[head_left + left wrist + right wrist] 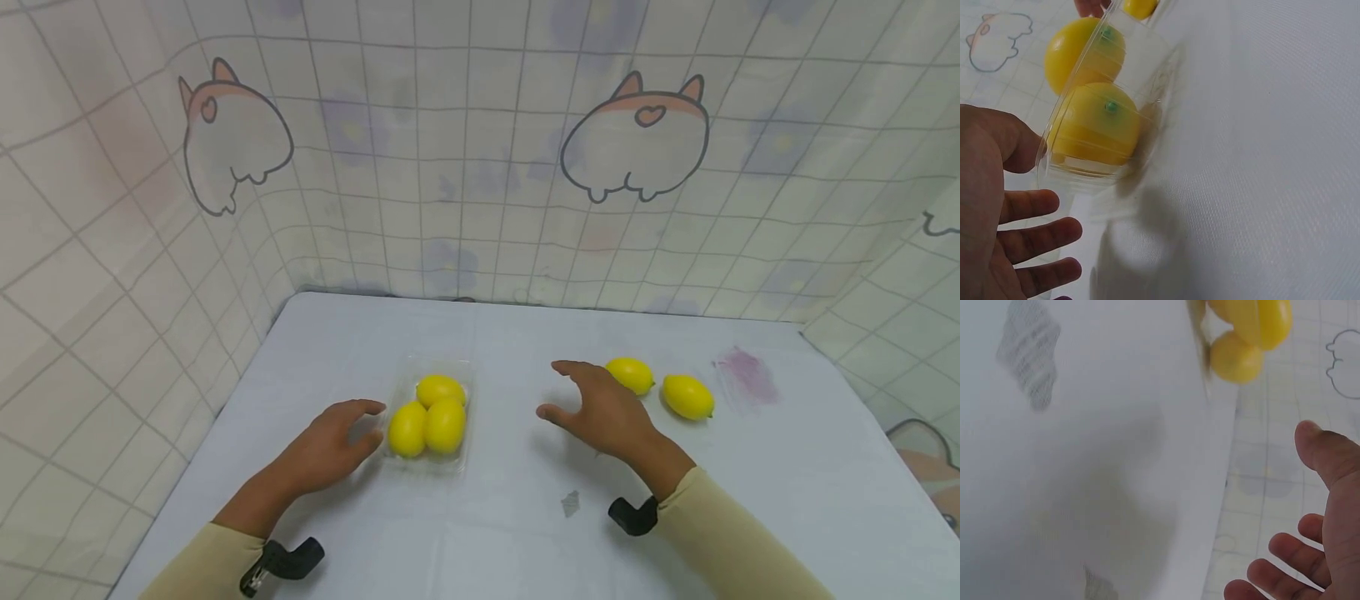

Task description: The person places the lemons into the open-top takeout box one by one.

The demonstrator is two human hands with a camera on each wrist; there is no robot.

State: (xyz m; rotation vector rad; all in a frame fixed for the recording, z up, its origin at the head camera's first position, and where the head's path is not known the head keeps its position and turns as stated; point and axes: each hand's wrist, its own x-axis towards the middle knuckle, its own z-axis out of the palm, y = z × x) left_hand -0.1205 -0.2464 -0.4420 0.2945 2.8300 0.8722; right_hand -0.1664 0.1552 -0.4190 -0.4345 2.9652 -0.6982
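Note:
A clear plastic container (431,467) on the white table holds three yellow lemons (445,425). At its left side is my left hand (324,446), fingers loosely extended. In the left wrist view the thumb (1021,147) is right at the container's rim, and the other fingers are spread with nothing in them. My right hand (603,408) hovers over the table to the right of the container, thumb and fingers apart and holding nothing. Just beyond it lie two loose lemons, one (631,376) partly behind the hand and the other (687,397) farther right.
The white tabletop (510,533) has a pinkish stain (747,375) at the right and a small grey patch (571,503) near the right wrist. A checked curtain (495,167) with cartoon animals surrounds the back and sides.

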